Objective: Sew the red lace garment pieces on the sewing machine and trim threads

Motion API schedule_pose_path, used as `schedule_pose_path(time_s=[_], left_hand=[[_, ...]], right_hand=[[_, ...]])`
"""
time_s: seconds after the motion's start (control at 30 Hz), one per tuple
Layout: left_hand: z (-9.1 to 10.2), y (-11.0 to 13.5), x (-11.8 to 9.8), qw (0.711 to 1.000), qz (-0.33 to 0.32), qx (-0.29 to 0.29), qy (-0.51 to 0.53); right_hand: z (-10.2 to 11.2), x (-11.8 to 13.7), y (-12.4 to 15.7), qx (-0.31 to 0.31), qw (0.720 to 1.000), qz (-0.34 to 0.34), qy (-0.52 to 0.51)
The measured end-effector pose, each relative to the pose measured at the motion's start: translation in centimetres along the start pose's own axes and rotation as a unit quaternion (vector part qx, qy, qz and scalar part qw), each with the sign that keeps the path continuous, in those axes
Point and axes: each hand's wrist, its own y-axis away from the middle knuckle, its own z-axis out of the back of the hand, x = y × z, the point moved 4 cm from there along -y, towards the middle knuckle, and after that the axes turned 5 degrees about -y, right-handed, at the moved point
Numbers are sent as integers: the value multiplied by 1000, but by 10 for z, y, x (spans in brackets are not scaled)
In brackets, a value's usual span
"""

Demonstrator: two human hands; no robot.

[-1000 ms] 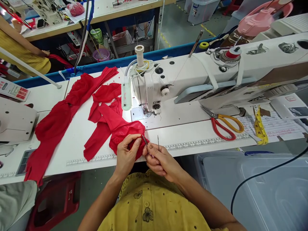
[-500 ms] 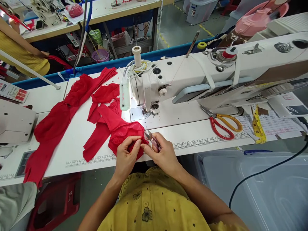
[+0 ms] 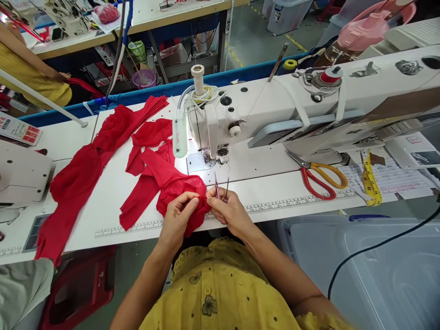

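Note:
A red fabric garment piece (image 3: 185,187) with lace lies at the table's front edge, partly bunched up. My left hand (image 3: 178,215) pinches its right-hand edge between thumb and forefinger. Close beside it, my right hand (image 3: 231,211) is closed around small thread snips (image 3: 217,189), whose two pointed blades stand apart and aim toward the sewing machine. The thumb and forefinger of that hand also touch the edge of the red fabric. The snips' handles are mostly hidden in the palm.
Behind my hands stands the white sewing machine (image 3: 220,123). Large scissors (image 3: 319,176) and a yellow tape measure (image 3: 371,181) lie to the right. More red pieces (image 3: 82,169) stretch along the left. A plastic bin (image 3: 360,256) sits below right; a co-worker's arm (image 3: 37,55) shows far left.
The snips have turned from pointing left at the fabric to pointing away from me, their blades now apart. My right fingers have moved onto the fabric's edge.

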Motion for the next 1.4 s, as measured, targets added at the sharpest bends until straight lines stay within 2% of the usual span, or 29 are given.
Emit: schedule_pose_path(time_s=[0.07, 0.13, 0.2, 0.23, 0.27, 0.3, 0.4, 0.43, 0.47, 0.5, 0.53, 0.57, 0.6, 0.67, 0.73, 0.77, 0.8, 0.9, 1.03, 1.1, 1.17, 1.27, 1.33, 1.4], left_hand=[[1, 1, -1, 1000, -9, -17, -8], [3, 3, -2, 998, -30, -40, -47], [6, 5, -3, 992, -56, -63, -99], [7, 6, -4, 988, -68, -72, -121], [8, 6, -4, 984, -77, -80, -139], [9, 7, -4, 981, -85, -86, -151], [9, 8, -5, 978, -94, -90, -165], [9, 9, -5, 977, -95, -91, -167], [8, 9, -5, 977, -94, -93, -168], [8, 10, -5, 977, -94, -95, -167], [7, 10, -5, 977, -94, -97, -167], [6, 10, -6, 976, -95, -98, -167], [5, 11, -6, 976, -96, -99, -167], [3, 10, -7, 975, -101, -98, -172], [1, 10, -7, 972, -109, -101, -184], [0, 10, -8, 969, -116, -104, -192], [-1, 10, -8, 965, -124, -109, -202], [0, 11, -11, 958, -143, -107, -226], [11, 8, -21, 958, -159, -66, -230], [19, -2, -32, 943, -205, -50, -259], [19, -16, -44, 901, -289, 21, -323], [9, -40, -56, 797, -406, 218, -390], [4, -55, -59, 740, -415, 310, -429], [1, -68, -63, 705, -403, 350, -467]], right_hand=[[1, 1, 1, -8, 1000, 7, 17], [7, 7, 5, -26, 994, 48, 97], [19, 14, 10, -61, 969, 85, 224], [28, 18, 12, -86, 944, 97, 302], [38, 23, 14, -115, 909, 108, 386], [49, 27, 14, -144, 860, 118, 474], [79, 42, 12, -227, 670, 157, 689], [86, 47, 11, -242, 617, 163, 731], [91, 51, 10, -252, 579, 166, 758], [94, 55, 9, -258, 557, 171, 771], [93, 59, 10, -264, 551, 184, 770], [89, 62, 12, -267, 563, 205, 755], [82, 64, 16, -259, 594, 231, 726], [61, 61, 22, -202, 701, 270, 628], [36, 50, 24, -106, 821, 243, 506], [25, 43, 23, -80, 858, 217, 459], [16, 37, 22, -69, 880, 196, 427], [2, 24, 15, -69, 909, 171, 373], [4, 20, 8, -58, 939, 149, 305], [7, 20, 8, -54, 947, 141, 284], [7, 22, 9, -52, 948, 140, 282], [5, 24, 10, -60, 941, 152, 297], [5, 24, 9, -73, 936, 159, 306], [6, 24, 8, -90, 933, 160, 308]])
